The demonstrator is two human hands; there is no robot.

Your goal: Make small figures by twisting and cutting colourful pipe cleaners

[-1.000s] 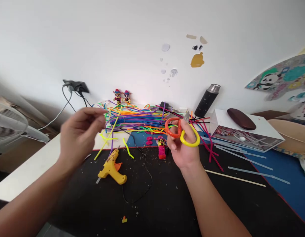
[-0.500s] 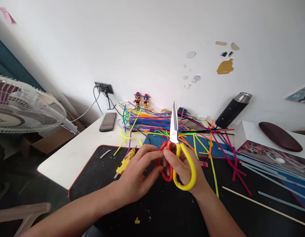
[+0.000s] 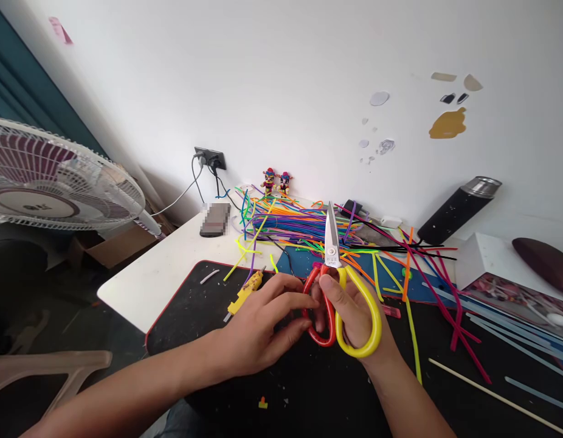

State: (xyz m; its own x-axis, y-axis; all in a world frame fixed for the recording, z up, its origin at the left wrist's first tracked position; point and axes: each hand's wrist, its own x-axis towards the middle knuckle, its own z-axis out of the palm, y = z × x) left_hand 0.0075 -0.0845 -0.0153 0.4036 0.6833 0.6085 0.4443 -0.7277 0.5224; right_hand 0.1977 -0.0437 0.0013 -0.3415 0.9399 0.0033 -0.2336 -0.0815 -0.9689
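Holds scissors (image 3: 331, 243) in right hand (image 3: 357, 313), fingers curled through the yellow loop and closed around it, thumb pressed on the orange loop just beside. Shows the blades shut, pointing up and away from the fingertips. Rests left hand (image 3: 258, 328) against the orange loop from the other side, fingers stretched and pressed close together, tips touching the loop's outer edge, thumb tucked below them; cannot tell whether pinching the loop or only touching it. Has both hands meeting over a black mat (image 3: 203, 316). Just beyond the left fingertips, a yellow glue gun (image 3: 245, 293) lying on the mat. Past the blade tip, well beyond all fingers, a heap of coloured pipe cleaners (image 3: 290, 225), with loose strands trailing down to the outer side of the right fingers. Farther out on that right side, a thin stick (image 3: 491, 392), a white box (image 3: 486, 261) and a black flask (image 3: 459, 210). Far beyond the left fingers, a phone (image 3: 214, 219), two small figures (image 3: 276, 180) by the wall, and a fan (image 3: 58, 182) well off to that side
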